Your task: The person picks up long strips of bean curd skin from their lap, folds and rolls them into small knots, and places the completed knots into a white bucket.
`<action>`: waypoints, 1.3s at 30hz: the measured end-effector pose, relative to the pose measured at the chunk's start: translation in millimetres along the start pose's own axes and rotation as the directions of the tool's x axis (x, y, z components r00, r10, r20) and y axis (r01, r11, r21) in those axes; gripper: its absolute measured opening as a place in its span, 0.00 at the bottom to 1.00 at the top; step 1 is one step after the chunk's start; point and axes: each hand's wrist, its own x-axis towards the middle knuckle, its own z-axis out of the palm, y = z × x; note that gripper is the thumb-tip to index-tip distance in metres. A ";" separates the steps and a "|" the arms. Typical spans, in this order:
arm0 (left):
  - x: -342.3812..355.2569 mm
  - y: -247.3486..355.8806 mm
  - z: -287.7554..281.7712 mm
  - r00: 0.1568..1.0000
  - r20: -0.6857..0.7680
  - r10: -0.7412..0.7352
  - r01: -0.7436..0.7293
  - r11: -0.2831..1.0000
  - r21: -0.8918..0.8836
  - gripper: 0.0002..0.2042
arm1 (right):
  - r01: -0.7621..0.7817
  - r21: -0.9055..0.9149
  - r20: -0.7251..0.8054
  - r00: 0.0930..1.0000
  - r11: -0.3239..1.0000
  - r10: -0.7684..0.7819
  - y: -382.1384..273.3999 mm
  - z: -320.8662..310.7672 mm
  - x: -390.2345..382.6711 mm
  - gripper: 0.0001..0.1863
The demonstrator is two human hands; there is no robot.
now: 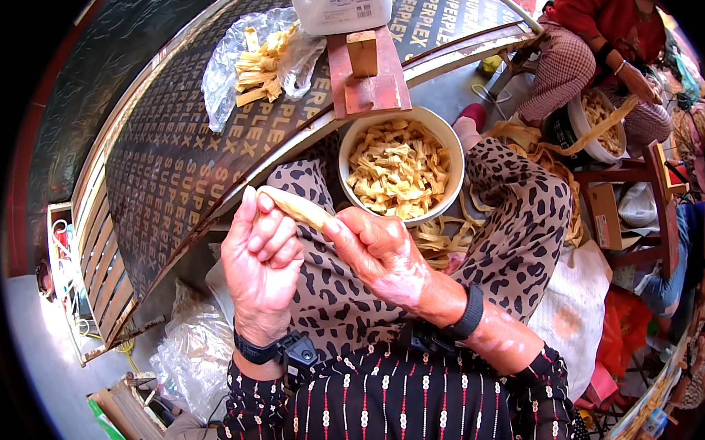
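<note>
My left hand point(258, 251), fingers curled, pinches the upper left end of a pale yellow folded strip point(296, 207) above my lap. My right hand point(378, 260) grips the strip's lower right end between thumb and fingers. Just beyond my hands, a white bucket point(345, 158) filled with similar yellow pieces stands between my legs. Loose long strips point(437, 238) lie under and beside it. What exactly is hidden inside my curled left fingers I cannot make out.
A dark printed board point(165, 180) bears a plastic bag of pieces point(263, 63), a red wooden stand point(370, 91) and a white jug point(338, 7). A co-worker point(573, 25) sits at upper right by another bucket point(596, 128). A wooden stool point(659, 214) and crumpled plastic point(193, 347) flank me.
</note>
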 end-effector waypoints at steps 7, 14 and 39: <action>-4.9 -40.7 -10.0 0.839 0.521 0.153 -0.500 -0.160 0.851 0.06 | -0.083 -0.092 0.098 0.991 0.992 0.092 15.2 -12.2 -14.9 0.06; -2.1 -37.8 -32.7 0.801 0.581 -0.144 -0.574 -0.462 0.676 0.18 | -0.471 0.128 0.257 0.866 0.873 0.429 16.5 -30.9 -29.5 0.15; -30.3 -42.4 -49.0 0.953 0.231 0.198 -0.267 0.181 0.946 0.09 | -0.566 0.324 0.156 0.822 0.758 0.547 14.2 -14.4 -38.5 0.12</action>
